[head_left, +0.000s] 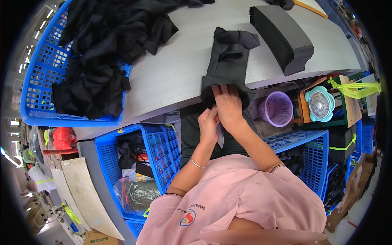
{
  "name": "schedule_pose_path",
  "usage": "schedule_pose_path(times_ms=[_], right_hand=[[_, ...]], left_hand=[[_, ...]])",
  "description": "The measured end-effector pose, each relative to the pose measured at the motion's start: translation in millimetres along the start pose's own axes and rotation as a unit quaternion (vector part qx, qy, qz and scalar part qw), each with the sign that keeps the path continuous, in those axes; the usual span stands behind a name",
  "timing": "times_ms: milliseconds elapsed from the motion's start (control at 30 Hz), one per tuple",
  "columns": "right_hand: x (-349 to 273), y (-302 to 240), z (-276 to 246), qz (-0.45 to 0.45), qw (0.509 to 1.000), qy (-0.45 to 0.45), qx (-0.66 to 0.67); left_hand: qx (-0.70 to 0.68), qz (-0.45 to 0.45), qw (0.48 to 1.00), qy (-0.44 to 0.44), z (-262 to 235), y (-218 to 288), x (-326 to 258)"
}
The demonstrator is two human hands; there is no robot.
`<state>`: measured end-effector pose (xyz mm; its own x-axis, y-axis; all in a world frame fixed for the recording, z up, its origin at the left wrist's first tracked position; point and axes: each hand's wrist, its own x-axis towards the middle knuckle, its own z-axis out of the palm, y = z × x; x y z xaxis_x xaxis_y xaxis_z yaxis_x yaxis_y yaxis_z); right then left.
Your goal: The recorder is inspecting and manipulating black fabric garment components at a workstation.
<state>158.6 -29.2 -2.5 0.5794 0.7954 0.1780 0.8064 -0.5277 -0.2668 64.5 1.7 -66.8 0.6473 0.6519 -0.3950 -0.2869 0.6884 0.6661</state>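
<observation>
A black cloth piece [228, 61], folded and layered, lies over the table's near edge and hangs down toward my lap. At its near end my right hand [228, 108] has hold of the fabric, two fingers lying on top while the rest are partly hidden in the dark folds. My left hand [209, 122] is just beside it, thumb and fingers pinched together close to the right hand. Whatever sits in that pinch is too small or too covered to make out. A bangle circles my left wrist.
A neat stack of dark panels [281, 38] stands right on the grey table [163, 77]. Black cloth heaps [94, 81] fill a blue basket [30, 94] at left. Below are another blue crate [108, 163], a purple basket [277, 108] and a small turquoise fan [321, 103].
</observation>
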Motion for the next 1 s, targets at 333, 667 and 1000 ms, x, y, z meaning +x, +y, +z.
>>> schedule_pose_path(times_ms=[333, 667, 1000], right_hand=[[-2, -5, -12, -0.087, 0.995, 0.040, -0.007], [-20, 13, 6, -0.087, 0.990, 0.063, -0.090], [-108, -8, -26, -0.146, 0.978, -0.082, 0.128]], left_hand=[[0.044, -0.042, 0.998, 0.009, 26, 8, -3], [0.143, -0.064, 0.983, -0.096, -11, -11, -4], [0.046, -0.058, 0.995, -0.063, -22, 57, -18]])
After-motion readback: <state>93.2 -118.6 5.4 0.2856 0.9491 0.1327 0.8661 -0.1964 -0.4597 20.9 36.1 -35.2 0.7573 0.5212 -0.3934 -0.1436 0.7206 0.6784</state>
